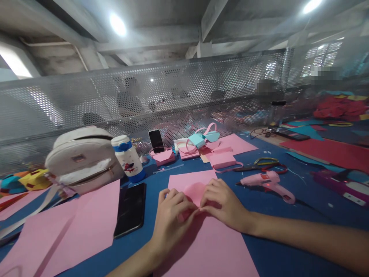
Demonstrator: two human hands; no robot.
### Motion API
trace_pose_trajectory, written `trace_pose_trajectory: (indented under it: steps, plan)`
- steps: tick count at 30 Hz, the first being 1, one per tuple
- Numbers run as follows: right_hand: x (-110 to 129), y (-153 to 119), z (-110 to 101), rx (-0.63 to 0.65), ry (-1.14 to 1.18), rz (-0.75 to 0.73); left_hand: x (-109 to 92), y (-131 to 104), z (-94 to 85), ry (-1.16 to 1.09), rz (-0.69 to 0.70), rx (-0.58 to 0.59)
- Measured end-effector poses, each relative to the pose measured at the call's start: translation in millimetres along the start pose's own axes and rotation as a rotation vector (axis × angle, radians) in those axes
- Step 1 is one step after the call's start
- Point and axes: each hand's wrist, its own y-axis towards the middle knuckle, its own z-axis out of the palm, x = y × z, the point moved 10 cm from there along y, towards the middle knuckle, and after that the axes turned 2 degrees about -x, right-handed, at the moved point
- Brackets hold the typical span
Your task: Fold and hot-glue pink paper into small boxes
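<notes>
A small curved piece of pink paper [195, 192] is pinched between my two hands, which meet at its near edge. My left hand [174, 215] is closed with thumb and fingertips on the piece. From the right, my right hand [223, 206] closes on it too, the fingers bent over its top. Both hands are above a large pink paper sheet [210, 246] lying flat on the blue table [276, 234]. The fingers cover part of the small piece. Right of my right hand lies a pink glue gun [266, 182], its nozzle pointing left.
Scissors [265, 164] lie behind the glue gun. Folded pink paper bags [221, 159] stand at the back. To the left are a black phone [130, 209], more pink sheets [83, 223], a bottle [128, 159] and a white backpack [83, 157]. A perforated metal screen [178, 92] runs behind.
</notes>
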Motion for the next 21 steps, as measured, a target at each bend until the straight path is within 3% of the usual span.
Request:
trace_pose_trajectory:
  steps: [7, 21]
  plan:
    - [-4.6, 1.8, -5.4, -0.016, 0.014, 0.009, -1.2, -1.0, -7.4, 0.044, 0.058, -0.005]
    - [-6.1, -3.1, -17.7, -0.002, -0.022, -0.13, 8.4, -8.5, -11.4, 0.087, 0.121, 0.031]
